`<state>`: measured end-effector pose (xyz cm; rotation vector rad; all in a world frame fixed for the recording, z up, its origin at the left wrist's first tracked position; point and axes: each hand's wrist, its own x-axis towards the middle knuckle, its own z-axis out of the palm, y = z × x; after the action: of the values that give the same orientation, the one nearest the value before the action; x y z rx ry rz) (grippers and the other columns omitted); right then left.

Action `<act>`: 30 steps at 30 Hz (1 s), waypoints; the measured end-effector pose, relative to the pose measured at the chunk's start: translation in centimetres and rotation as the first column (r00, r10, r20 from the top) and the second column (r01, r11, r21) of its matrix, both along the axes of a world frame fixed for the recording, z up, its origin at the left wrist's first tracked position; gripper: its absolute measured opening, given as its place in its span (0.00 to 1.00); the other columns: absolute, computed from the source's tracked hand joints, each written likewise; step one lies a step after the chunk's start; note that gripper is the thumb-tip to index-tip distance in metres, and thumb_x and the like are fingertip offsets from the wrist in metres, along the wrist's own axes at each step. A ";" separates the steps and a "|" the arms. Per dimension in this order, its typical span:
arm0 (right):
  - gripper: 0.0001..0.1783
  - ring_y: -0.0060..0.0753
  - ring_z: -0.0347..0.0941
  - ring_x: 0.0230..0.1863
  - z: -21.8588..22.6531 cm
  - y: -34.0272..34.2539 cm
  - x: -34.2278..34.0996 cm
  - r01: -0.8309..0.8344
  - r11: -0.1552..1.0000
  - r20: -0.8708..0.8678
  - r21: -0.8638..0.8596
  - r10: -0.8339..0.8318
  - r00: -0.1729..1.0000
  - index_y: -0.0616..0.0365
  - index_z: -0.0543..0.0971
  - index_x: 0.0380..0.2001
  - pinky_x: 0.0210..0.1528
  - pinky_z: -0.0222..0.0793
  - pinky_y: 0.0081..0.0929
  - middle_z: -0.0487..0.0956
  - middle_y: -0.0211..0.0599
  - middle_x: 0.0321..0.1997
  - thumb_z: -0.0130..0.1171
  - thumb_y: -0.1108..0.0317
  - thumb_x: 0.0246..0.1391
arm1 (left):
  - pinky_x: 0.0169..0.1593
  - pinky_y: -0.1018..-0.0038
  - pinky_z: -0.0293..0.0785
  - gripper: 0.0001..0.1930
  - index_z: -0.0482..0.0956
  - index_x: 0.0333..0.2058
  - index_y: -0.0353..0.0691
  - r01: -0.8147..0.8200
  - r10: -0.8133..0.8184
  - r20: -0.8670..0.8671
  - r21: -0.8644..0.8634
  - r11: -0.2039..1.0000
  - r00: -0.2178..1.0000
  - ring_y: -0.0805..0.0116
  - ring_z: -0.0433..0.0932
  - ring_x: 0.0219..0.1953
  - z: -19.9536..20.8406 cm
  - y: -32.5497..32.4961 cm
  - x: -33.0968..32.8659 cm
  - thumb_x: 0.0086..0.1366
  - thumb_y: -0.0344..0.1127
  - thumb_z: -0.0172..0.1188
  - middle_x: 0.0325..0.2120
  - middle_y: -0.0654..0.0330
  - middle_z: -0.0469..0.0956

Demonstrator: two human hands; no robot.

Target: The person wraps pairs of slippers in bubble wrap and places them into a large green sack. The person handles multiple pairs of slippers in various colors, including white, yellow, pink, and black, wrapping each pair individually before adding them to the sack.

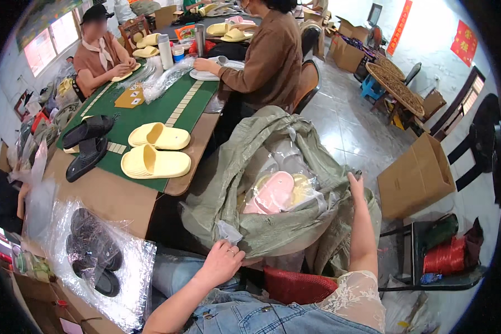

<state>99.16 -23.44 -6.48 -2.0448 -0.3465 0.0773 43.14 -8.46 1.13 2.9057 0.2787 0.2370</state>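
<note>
A large grey-green woven sack stands open in front of me, its rim folded outward. Inside lie a pink slipper, a pale yellow slipper and clear plastic bags. My left hand is closed on the sack's near rim, beside a scrap of whitish plastic. Over on the right side, my right hand grips the sack's edge with its arm stretched out. The fingertips of both hands are partly hidden by the cloth.
Left of the sack, a green-topped table bears yellow slippers and black slippers. Bagged dark slippers lie nearer me. Two people work across the table. A cardboard box and a black chair stand at right.
</note>
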 end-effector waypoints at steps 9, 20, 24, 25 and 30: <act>0.26 0.52 0.72 0.59 13.0 7.5 -14.8 -0.161 0.827 0.624 -0.538 0.520 0.584 0.62 0.78 0.53 0.59 0.68 0.43 0.78 0.55 0.54 0.68 0.62 0.52 | 0.57 0.56 0.70 0.41 0.67 0.62 0.39 -0.528 0.580 0.471 -0.254 0.811 0.665 0.43 0.73 0.52 6.1 4.8 2.3 0.53 0.51 0.72 0.48 0.47 0.76; 0.46 0.51 0.64 0.67 10.9 15.0 -34.0 -0.949 -0.316 -0.528 -0.023 0.809 -0.257 0.69 0.66 0.64 0.68 0.60 0.38 0.70 0.58 0.65 0.52 0.35 0.62 | 0.49 0.73 0.75 0.17 0.74 0.55 0.31 0.237 0.906 0.120 -0.971 0.022 0.405 0.70 0.79 0.45 7.5 9.3 -0.6 0.70 0.30 0.52 0.46 0.57 0.80; 0.54 0.52 0.61 0.70 15.2 15.4 -34.3 -0.916 -0.397 -0.839 0.057 0.478 -0.260 0.69 0.60 0.68 0.70 0.57 0.38 0.67 0.60 0.68 0.44 0.27 0.61 | 0.52 0.69 0.74 0.18 0.72 0.56 0.33 0.312 0.948 0.041 -0.948 -0.063 0.316 0.67 0.78 0.47 9.6 8.8 -1.9 0.73 0.36 0.50 0.47 0.57 0.79; 0.53 0.52 0.62 0.70 17.8 15.4 -35.2 -0.922 -0.384 -0.840 0.048 0.484 -0.245 0.69 0.60 0.68 0.69 0.58 0.37 0.68 0.60 0.67 0.45 0.28 0.61 | 0.53 0.68 0.73 0.18 0.71 0.56 0.33 0.311 0.955 0.047 -0.949 -0.048 0.291 0.67 0.77 0.48 9.6 8.8 -2.0 0.74 0.37 0.50 0.47 0.56 0.78; 0.51 0.54 0.69 0.64 20.4 14.6 -36.5 -0.864 -0.462 -0.542 -0.199 0.786 -0.295 0.68 0.61 0.66 0.64 0.63 0.38 0.73 0.61 0.62 0.53 0.31 0.59 | 0.55 0.68 0.71 0.19 0.72 0.56 0.33 0.310 0.964 0.055 -0.950 -0.030 0.260 0.67 0.75 0.50 6.7 9.9 -3.5 0.74 0.40 0.51 0.49 0.57 0.77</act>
<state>62.66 -8.85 13.89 -1.4809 -2.2447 1.6475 39.68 1.43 7.80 0.7460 0.8441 1.1437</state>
